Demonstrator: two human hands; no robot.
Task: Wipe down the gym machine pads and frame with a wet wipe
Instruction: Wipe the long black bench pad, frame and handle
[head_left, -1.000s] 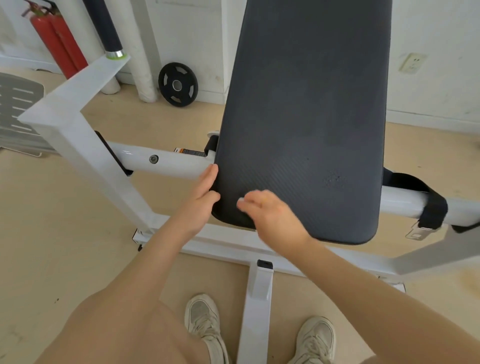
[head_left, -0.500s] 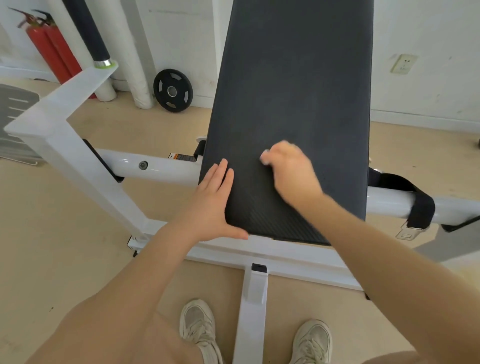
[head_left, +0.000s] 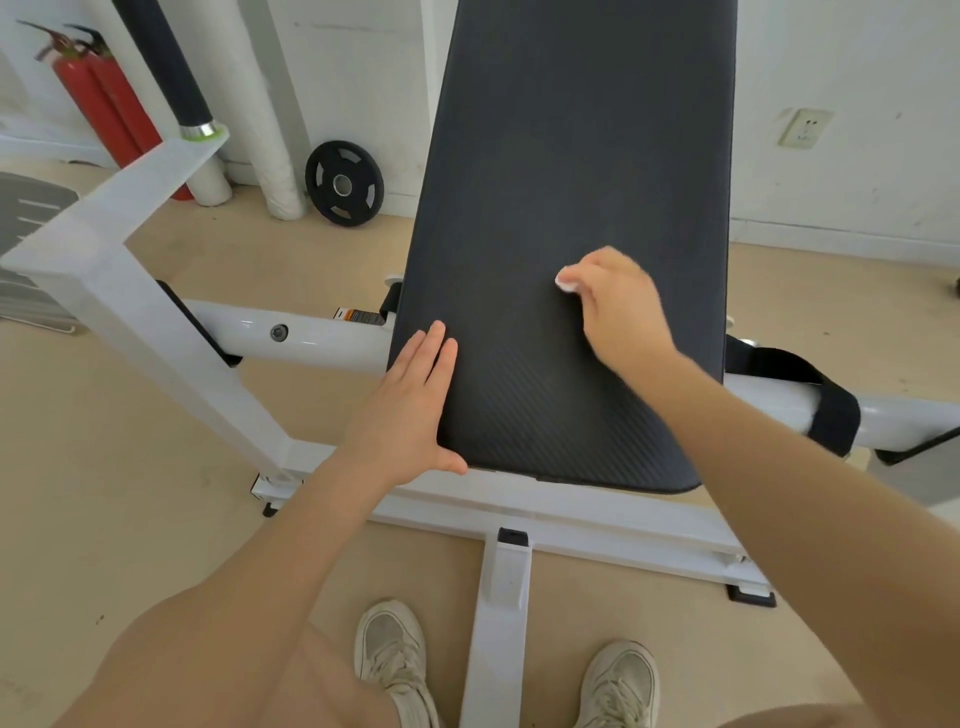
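Note:
A long black pad (head_left: 571, 182) slopes up and away from me on a white steel frame (head_left: 545, 514). My right hand (head_left: 618, 306) presses on the pad's middle, fingers closed over a small white wet wipe (head_left: 566, 283) that peeks out at the fingertips. My left hand (head_left: 415, 400) lies flat on the pad's lower left corner, fingers together, thumb hooked under the front edge. It holds nothing.
A white angled frame arm (head_left: 119, 291) juts out at left with a black-gripped bar (head_left: 166, 67). Red fire extinguishers (head_left: 104, 104), a weight plate (head_left: 344, 183) and white pipes stand by the wall. A black strap (head_left: 826, 410) wraps the crossbar at right. My shoes (head_left: 395, 660) flank the centre leg.
My right hand slid up the pad from the lower edge toward the middle and a little right. My left hand went from gripping the pad's side to lying flat on its corner.

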